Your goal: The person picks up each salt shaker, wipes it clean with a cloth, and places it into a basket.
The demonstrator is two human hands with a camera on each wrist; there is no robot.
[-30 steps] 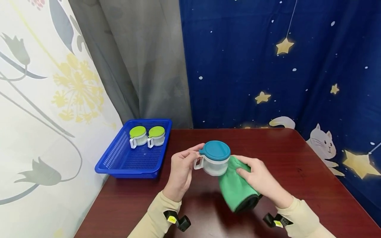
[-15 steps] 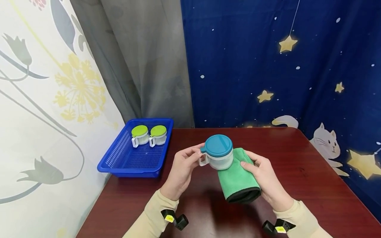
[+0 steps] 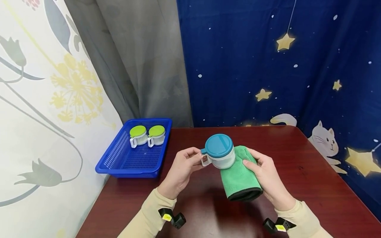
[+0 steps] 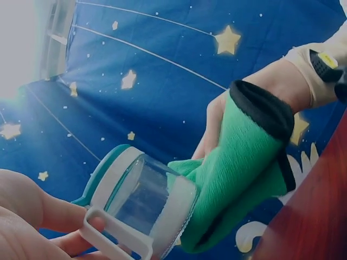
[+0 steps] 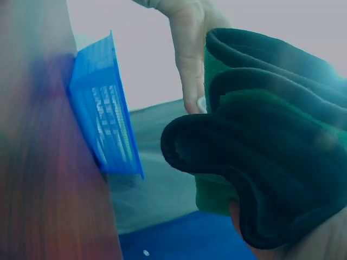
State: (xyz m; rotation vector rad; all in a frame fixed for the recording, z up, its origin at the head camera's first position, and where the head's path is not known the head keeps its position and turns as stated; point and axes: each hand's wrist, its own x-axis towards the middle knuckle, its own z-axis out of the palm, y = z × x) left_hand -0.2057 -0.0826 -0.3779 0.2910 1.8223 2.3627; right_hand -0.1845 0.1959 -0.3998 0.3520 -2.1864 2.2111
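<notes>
My left hand (image 3: pixel 182 168) pinches the white handle of a clear seasoning jar (image 3: pixel 224 162) with a teal lid. The jar is held above the table, its lid closed. In the left wrist view the jar (image 4: pixel 142 197) shows see-through walls and a whitish band near its base. My right hand (image 3: pixel 266 175) grips a folded green cloth (image 3: pixel 240 180) with black edging, thumb on top. The cloth lies against the jar's right side and hangs below it. In the right wrist view the cloth (image 5: pixel 260 157) hides most of the jar.
A blue perforated basket (image 3: pixel 131 171) stands at the table's back left. Inside it are two similar jars, a left jar (image 3: pixel 138 136) and a right jar (image 3: pixel 156 136), both with lime-green lids. The dark red wooden table (image 3: pixel 309 165) meets curtains behind and at the left.
The jar and cloth have risen slightly and shifted a little right. The cloth has swung up and turned flatter against the jar's side. Both hands keep their hold.
</notes>
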